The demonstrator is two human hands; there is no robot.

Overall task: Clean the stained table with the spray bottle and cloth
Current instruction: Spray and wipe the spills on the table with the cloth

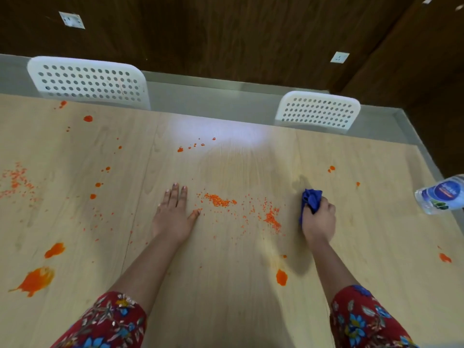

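The right hand point(319, 217) grips the bunched blue cloth point(310, 200) right of centre; the left hand point(173, 214) lies spread flat on the tabletop point(226, 297). The spray bottle point(440, 194) stands at the right edge. Risk: a dry wipe could smear the orange stains point(35, 280) and scatter the orange crumbs point(218, 200).

You have one surface point(226, 285) in front of you, light wood. Two hands are on it: your left hand point(173, 214) and your right hand point(320, 217). There is one blue cloth point(310, 199) and one bottle point(442, 195) at the right edge. Two white perforated chairs stand at the far side, one on the left point(88, 80) and one on the right point(317, 111). Two wall sockets point(72, 20) show on the dark panelling. The orange blots and crumbs are too many and too small for you to count exactly; four larger blots stand out, the biggest at near left point(35, 280).
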